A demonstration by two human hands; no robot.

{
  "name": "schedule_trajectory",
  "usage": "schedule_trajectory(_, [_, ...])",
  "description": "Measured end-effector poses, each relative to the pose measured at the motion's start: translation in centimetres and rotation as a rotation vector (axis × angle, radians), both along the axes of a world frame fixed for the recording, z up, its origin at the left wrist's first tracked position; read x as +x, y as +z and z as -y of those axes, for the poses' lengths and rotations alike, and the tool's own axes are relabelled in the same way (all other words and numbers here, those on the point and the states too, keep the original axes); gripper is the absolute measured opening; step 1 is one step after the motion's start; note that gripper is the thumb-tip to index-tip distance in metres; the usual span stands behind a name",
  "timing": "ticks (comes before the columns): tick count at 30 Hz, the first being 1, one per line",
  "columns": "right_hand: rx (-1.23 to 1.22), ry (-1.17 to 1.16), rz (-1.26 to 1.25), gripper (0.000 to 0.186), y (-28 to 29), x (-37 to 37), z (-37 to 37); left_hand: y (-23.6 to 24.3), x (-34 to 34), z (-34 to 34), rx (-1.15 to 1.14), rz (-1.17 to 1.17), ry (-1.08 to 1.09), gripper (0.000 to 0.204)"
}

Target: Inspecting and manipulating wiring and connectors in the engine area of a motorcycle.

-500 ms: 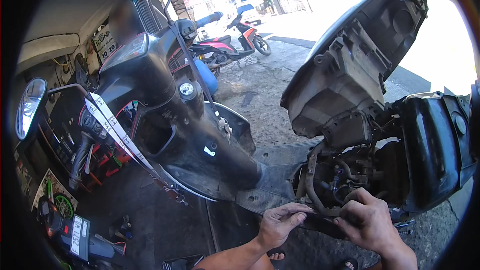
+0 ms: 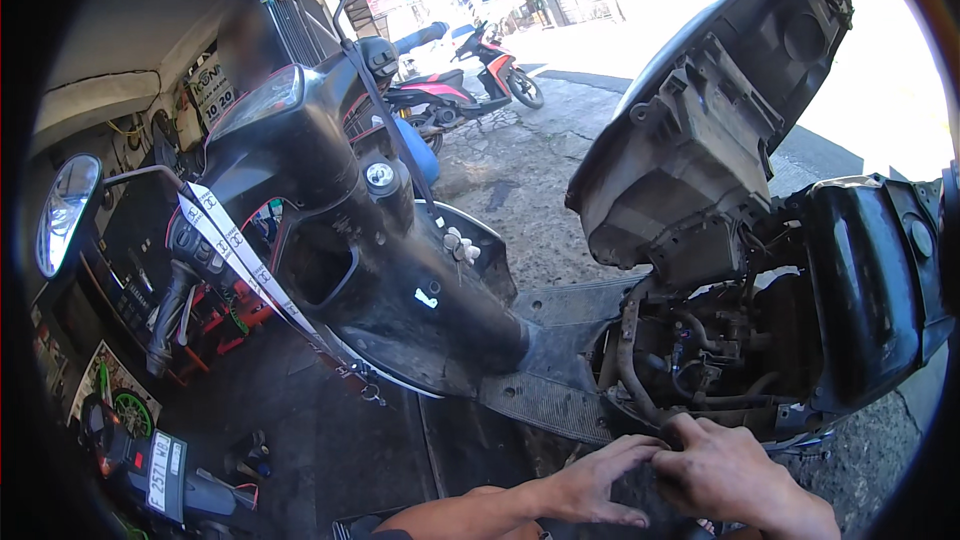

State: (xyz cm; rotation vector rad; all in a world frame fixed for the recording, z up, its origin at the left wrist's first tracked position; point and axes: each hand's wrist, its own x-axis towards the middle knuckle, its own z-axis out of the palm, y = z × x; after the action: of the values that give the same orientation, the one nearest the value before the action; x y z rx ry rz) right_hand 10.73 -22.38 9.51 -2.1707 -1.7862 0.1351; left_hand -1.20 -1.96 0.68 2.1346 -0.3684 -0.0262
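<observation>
A black scooter stands before me with its seat unit [image 2: 690,140] tipped up, baring the engine bay [image 2: 690,350] with its hoses and frame tube. My left hand [image 2: 600,480] is just below the bay, fingers stretched to the right and thumb spread away from them. Its fingertips meet my right hand [image 2: 725,470], which has its fingers curled in and its knuckles up. Something dark shows between the hands, too shaded to make out. What the right fingers close on is hidden.
The ridged footboard [image 2: 550,405] lies left of the bay, the black tail cover [image 2: 870,290] right of it. A white lanyard [image 2: 235,250] with keys hangs from the left mirror. Another scooter [image 2: 470,90] stands behind, and a scooter with a number plate [image 2: 165,475] at lower left.
Both hands have drawn down, away from the engine bay's lower edge, and come together. The left fingers have gone from a pinch to stretched out. The dark strip between the hands shows less.
</observation>
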Motion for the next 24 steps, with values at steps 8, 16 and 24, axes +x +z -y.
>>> schedule_trajectory(8, [0.057,0.038,-0.110,0.026,-0.2,-1.7,-0.3,-3.3,-0.2,0.2,-0.122,0.015,0.013,0.035])
schedule_trajectory(16, [0.150,-0.010,0.083,0.026,-1.7,-3.4,0.4,-1.2,-1.2,0.9,-0.165,0.014,0.048,0.035])
schedule_trajectory(24, [0.118,-0.031,0.103,0.028,-1.1,-4.1,1.9,-1.2,-1.2,1.8,-0.118,0.164,-0.036,0.018])
